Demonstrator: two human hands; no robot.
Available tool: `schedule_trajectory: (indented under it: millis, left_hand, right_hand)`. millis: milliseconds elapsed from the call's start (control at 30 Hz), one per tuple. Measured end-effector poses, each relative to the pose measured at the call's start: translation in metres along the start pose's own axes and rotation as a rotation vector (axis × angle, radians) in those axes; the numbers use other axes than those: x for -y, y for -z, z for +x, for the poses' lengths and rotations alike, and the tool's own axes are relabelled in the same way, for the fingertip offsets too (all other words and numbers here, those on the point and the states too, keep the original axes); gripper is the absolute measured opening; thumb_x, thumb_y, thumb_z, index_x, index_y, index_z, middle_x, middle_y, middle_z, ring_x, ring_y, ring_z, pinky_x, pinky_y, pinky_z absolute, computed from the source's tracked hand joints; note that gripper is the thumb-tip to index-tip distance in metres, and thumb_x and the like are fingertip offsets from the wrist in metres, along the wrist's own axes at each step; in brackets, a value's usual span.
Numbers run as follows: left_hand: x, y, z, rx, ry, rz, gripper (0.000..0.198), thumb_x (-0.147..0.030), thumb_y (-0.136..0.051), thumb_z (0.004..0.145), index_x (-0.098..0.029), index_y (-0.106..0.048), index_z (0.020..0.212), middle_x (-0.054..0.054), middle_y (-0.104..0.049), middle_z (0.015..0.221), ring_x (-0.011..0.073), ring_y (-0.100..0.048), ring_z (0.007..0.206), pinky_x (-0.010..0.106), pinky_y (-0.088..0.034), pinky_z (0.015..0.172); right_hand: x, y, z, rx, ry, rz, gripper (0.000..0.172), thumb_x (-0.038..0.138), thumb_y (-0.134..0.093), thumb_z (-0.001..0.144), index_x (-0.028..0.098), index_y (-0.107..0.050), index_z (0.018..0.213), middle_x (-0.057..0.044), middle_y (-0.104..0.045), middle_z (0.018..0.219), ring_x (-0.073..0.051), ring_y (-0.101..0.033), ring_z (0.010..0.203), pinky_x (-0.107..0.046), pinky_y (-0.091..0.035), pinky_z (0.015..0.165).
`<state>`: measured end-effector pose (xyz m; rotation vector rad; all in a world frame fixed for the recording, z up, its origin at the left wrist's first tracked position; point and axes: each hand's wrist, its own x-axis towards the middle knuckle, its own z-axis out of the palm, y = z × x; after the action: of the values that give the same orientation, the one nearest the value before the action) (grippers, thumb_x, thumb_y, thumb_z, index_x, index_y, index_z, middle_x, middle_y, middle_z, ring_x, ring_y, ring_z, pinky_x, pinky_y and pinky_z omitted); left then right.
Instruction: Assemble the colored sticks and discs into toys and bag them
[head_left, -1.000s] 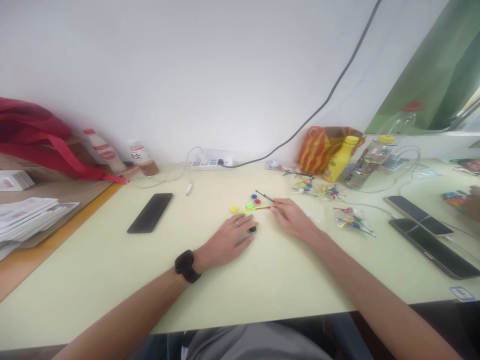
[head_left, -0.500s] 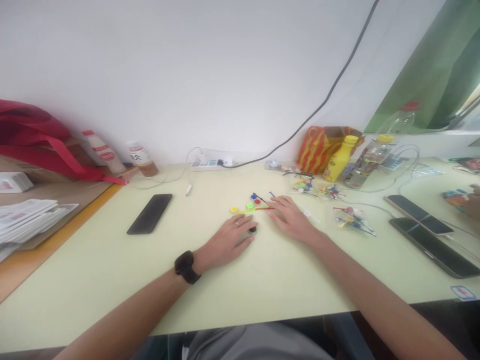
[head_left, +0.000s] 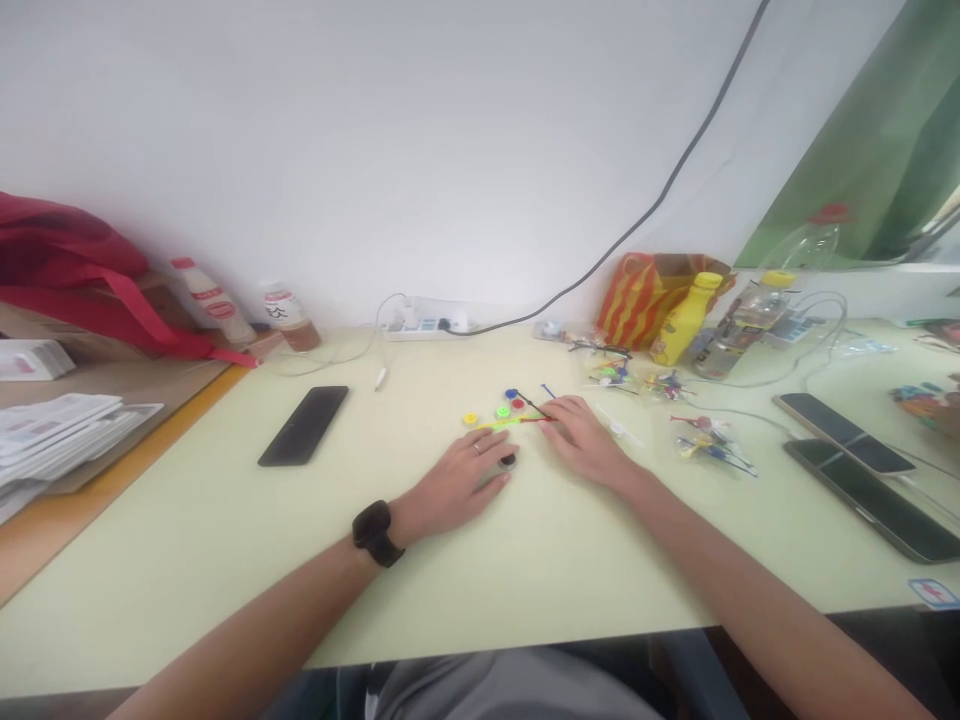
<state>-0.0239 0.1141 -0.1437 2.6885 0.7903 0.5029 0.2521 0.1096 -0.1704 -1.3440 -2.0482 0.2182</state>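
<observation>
Left hand (head_left: 457, 485): fingers flat and apart over a small black round piece (head_left: 508, 461) on the pale yellow worktop (head_left: 225, 520).
Right hand (head_left: 589, 442): fingertips meet a thin red-and-yellow stick (head_left: 514, 422); I cannot tell any grip.
Stick: lies flat, beside small coloured plastic discs (head_left: 501, 411).

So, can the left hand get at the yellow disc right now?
Probably yes: the yellow disc lies on bare table just beyond the left hand, nothing between them, and the right hand is off to the side.

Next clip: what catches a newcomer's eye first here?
Both hands meet at the centre: the left hand, wearing a black watch, lies flat by a small dark round piece, and the right hand rests against thin coloured sticks beside small bright discs. A black phone lies to the left; a red bag sits at the far left.
</observation>
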Motion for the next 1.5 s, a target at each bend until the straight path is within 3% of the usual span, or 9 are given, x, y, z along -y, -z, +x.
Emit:
schedule_trajectory:
  millis: [167, 333, 533, 633, 967, 1167, 1267, 1367, 1500]
  left_hand:
    - [0.0, 0.0, 0.0, 0.013, 0.0, 0.006, 0.041, -0.039, -0.047, 0.107, -0.03, -0.053, 0.146, 0.005, -0.05, 0.157, 0.0275, -0.043, 0.147, 0.051, -0.035, 0.125]
    - [0.0, 0.0, 0.001, -0.009, -0.008, -0.006, 0.04, -0.038, -0.048, 0.106, -0.03, -0.054, 0.145, 0.005, -0.052, 0.155, 0.0281, -0.044, 0.146, 0.052, -0.036, 0.123]
    - [0.001, -0.001, 0.001, -0.001, -0.009, 0.008, 0.04, -0.038, -0.048, 0.106, -0.03, -0.054, 0.146, 0.005, -0.052, 0.155, 0.0276, -0.043, 0.146, 0.052, -0.035, 0.124]
    - [0.001, -0.001, 0.0, -0.001, -0.004, 0.006, 0.04, -0.037, -0.048, 0.106, -0.03, -0.053, 0.146, 0.005, -0.052, 0.155, 0.0273, -0.043, 0.146, 0.052, -0.035, 0.124]
    - [0.001, 0.0, 0.0, 0.003, -0.007, -0.002, 0.04, -0.038, -0.046, 0.107, -0.031, -0.052, 0.145, 0.005, -0.053, 0.154, 0.0275, -0.044, 0.145, 0.052, -0.037, 0.123]
    - [-0.001, 0.001, 0.002, -0.003, -0.01, -0.014, 0.04, -0.036, -0.047, 0.106, -0.03, -0.052, 0.146, 0.005, -0.053, 0.154, 0.0274, -0.044, 0.145, 0.052, -0.036, 0.123]
    - [-0.003, 0.002, 0.002, -0.038, -0.022, -0.044, 0.035, -0.033, -0.049, 0.105, -0.029, -0.058, 0.138, 0.006, -0.058, 0.147, 0.0266, -0.049, 0.14, 0.051, -0.04, 0.121]
    - [-0.004, 0.004, 0.0, -0.087, -0.018, -0.091, 0.024, -0.031, -0.056, 0.101, -0.027, -0.067, 0.122, 0.007, -0.065, 0.134, 0.0254, -0.057, 0.128, 0.047, -0.047, 0.114]
    - [-0.006, 0.005, -0.002, -0.102, -0.029, -0.124, 0.013, -0.033, -0.066, 0.094, -0.027, -0.07, 0.104, 0.006, -0.068, 0.122, 0.0249, -0.062, 0.116, 0.044, -0.051, 0.105]
  right_hand:
    - [0.0, -0.002, -0.004, 0.133, -0.005, -0.054, 0.053, 0.049, -0.042, 0.106, 0.027, -0.047, 0.154, -0.007, -0.046, 0.16, -0.033, -0.027, 0.153, -0.058, -0.032, 0.122]
    - [0.003, -0.001, -0.003, 0.121, 0.029, -0.028, 0.043, 0.046, -0.045, 0.105, 0.027, -0.059, 0.141, -0.009, -0.059, 0.146, -0.03, -0.042, 0.143, -0.053, -0.039, 0.119]
    - [0.001, -0.004, -0.005, 0.14, 0.009, -0.054, 0.05, 0.049, -0.046, 0.105, 0.029, -0.053, 0.15, -0.008, -0.05, 0.156, -0.034, -0.032, 0.149, -0.06, -0.038, 0.118]
    - [0.0, -0.006, -0.003, 0.122, 0.03, -0.021, 0.046, 0.046, -0.047, 0.105, 0.027, -0.057, 0.145, -0.008, -0.056, 0.15, -0.033, -0.038, 0.146, -0.057, -0.039, 0.118]
    - [-0.002, 0.001, 0.004, -0.231, -0.043, 0.13, 0.034, 0.033, -0.059, 0.097, 0.026, -0.066, 0.129, -0.01, -0.066, 0.132, -0.028, -0.064, 0.121, -0.049, -0.053, 0.108]
    - [0.014, 0.003, 0.003, -0.109, -0.073, 0.245, 0.05, 0.045, -0.062, 0.095, 0.026, -0.061, 0.14, -0.013, -0.057, 0.146, -0.031, -0.058, 0.132, -0.034, -0.065, 0.065]
    - [0.023, 0.007, 0.002, -0.125, -0.055, 0.243, 0.038, 0.046, -0.059, 0.097, 0.025, -0.069, 0.127, -0.013, -0.065, 0.134, -0.03, -0.065, 0.12, -0.04, -0.065, 0.076]
    - [0.033, 0.013, -0.003, 0.005, 0.025, 0.223, 0.028, 0.044, -0.055, 0.1, 0.025, -0.075, 0.108, -0.01, -0.074, 0.114, -0.027, -0.071, 0.104, -0.042, -0.061, 0.089]
    - [0.034, 0.022, -0.012, 0.037, 0.047, 0.06, 0.025, 0.042, -0.055, 0.1, 0.025, -0.073, 0.097, -0.009, -0.074, 0.101, -0.025, -0.071, 0.092, -0.04, -0.058, 0.084]
